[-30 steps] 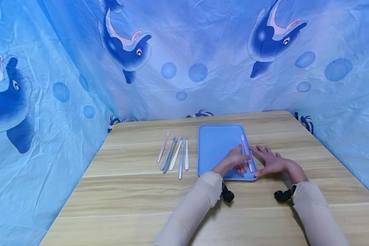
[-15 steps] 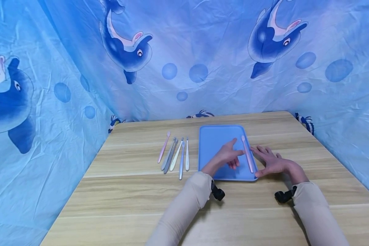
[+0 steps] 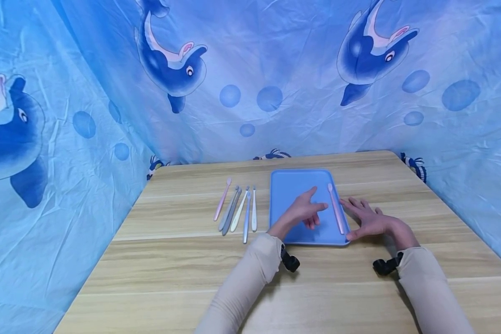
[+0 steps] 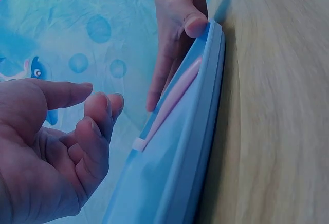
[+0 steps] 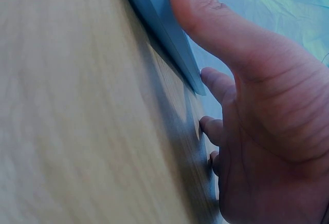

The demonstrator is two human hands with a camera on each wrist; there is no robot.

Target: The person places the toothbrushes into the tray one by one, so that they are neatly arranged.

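Note:
A blue tray lies on the wooden table, with one pink toothbrush lengthwise along its right side. Over the tray's middle hovers my left hand, holding nothing; in the left wrist view its thumb and fingers are loosely bent, apart from the toothbrush. My right hand is spread at the tray's right edge, thumb at the near corner and fingertips along the side. In the right wrist view the thumb of that hand touches the tray's rim.
Left of the tray, several toothbrushes lie side by side on the table: a pink one, grey ones, pale ones and a blue one. A blue dolphin-print cloth hangs behind the table.
My left hand has let go of the pink toothbrush in the tray and drawn back to the left. The right hand has stayed at the tray's edge.

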